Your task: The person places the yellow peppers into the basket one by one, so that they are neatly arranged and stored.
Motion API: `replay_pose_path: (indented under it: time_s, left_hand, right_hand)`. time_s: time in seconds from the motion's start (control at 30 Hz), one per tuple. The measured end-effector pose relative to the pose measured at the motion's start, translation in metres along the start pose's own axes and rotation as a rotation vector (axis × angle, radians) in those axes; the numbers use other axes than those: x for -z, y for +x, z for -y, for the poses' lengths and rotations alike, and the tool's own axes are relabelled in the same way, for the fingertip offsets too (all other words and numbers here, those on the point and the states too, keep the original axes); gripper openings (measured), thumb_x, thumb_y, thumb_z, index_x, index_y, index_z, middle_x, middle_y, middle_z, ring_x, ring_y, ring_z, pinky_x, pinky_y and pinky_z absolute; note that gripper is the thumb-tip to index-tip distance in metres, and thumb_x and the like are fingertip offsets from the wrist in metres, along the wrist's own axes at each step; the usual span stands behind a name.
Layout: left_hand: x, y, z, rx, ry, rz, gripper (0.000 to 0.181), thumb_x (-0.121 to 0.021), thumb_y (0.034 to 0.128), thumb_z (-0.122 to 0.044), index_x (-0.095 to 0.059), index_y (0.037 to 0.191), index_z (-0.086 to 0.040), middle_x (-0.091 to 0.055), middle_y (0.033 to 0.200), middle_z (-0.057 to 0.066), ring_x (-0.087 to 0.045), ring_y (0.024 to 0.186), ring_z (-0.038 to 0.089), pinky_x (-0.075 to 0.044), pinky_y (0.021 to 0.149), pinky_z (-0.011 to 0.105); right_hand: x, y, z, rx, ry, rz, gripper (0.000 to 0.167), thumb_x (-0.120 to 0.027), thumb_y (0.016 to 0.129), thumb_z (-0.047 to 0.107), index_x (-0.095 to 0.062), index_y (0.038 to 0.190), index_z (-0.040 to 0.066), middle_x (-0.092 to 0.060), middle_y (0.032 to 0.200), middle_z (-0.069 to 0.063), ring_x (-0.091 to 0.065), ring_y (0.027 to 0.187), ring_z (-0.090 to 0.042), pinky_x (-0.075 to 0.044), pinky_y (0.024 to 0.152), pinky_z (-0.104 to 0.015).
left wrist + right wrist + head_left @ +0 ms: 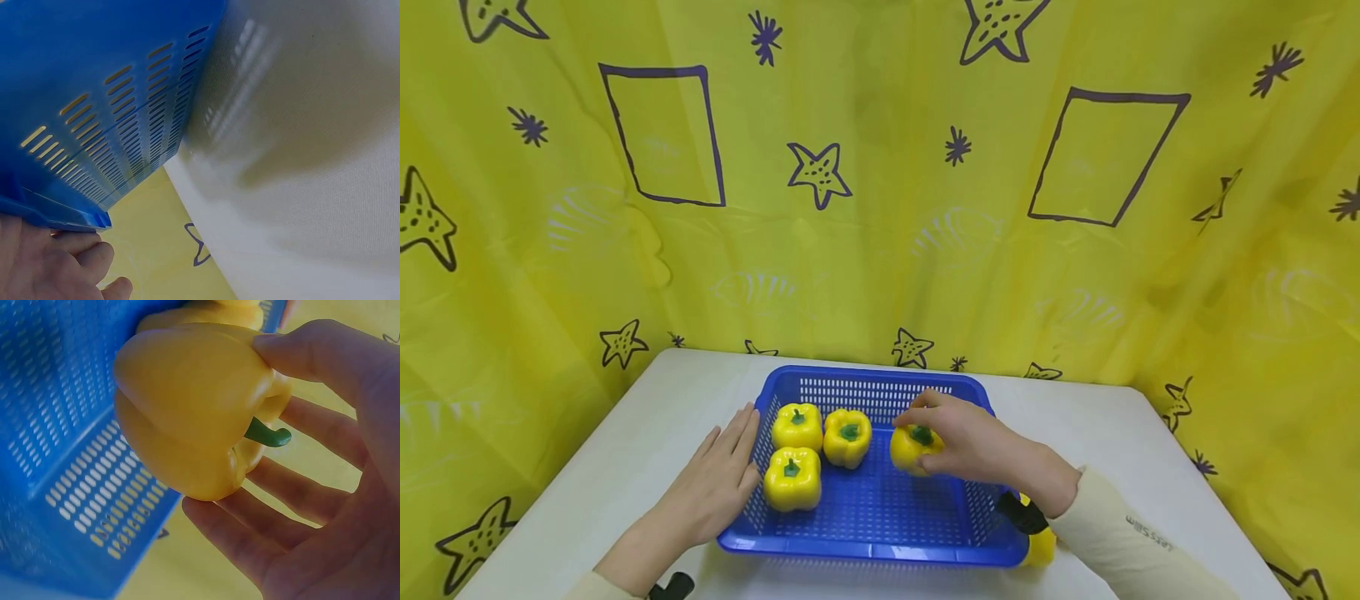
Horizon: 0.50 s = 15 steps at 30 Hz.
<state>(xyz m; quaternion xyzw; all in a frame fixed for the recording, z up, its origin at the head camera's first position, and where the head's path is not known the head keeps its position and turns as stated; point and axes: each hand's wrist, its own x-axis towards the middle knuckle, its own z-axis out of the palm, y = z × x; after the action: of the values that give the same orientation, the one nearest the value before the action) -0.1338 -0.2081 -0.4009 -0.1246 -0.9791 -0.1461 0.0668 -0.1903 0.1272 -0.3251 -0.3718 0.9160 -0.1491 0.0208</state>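
Three yellow peppers with green stems, one of them a front pepper [792, 479], sit at the left inside a blue basket [872, 552]. My right hand [958, 433] holds another yellow pepper [907, 448] over the basket's right half, thumb and fingers round its sides. The right wrist view shows this pepper [187, 406] close up, its stem towards the palm of my hand [331, 487]. My left hand [722, 475] rests with straight fingers against the basket's left rim; in the left wrist view the hand [62, 265] is under the rim's edge [69, 222].
The basket stands on a white table [647, 417]. Something yellow [1040, 547] lies beside its front right corner, partly hidden by the right forearm. Behind the table hangs a yellow curtain [880, 250] with dark starfish drawings.
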Motion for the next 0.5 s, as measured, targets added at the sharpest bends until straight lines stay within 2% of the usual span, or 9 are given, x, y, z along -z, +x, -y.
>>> replay_pose_path:
  time_s: [0.33, 0.5]
  left_hand:
    - [0.000, 0.000, 0.000, 0.002, -0.006, 0.001, 0.062, -0.041, 0.1000, -0.020, -0.024, 0.154, 0.005, -0.018, 0.164, 0.021, -0.021, 0.151, 0.038, -0.017, 0.122, 0.060]
    - [-0.001, 0.000, 0.000, 0.002, -0.006, 0.002, 0.062, -0.041, 0.0998, -0.020, -0.024, 0.154, 0.005, -0.018, 0.164, 0.021, -0.021, 0.151, 0.038, -0.017, 0.122, 0.060]
  right_hand:
    - [-0.018, 0.012, 0.013, 0.073, 0.002, 0.042, 0.045, -0.077, 0.077, 0.019, -0.070, 0.122, 0.018, -0.062, 0.121, -0.002, -0.059, 0.098, -0.012, -0.055, 0.085, -0.028]
    - [-0.026, 0.017, 0.018, 0.097, -0.006, 0.058, 0.046, -0.077, 0.078, 0.020, -0.070, 0.124, 0.019, -0.061, 0.126, -0.003, -0.060, 0.103, -0.013, -0.055, 0.089, -0.028]
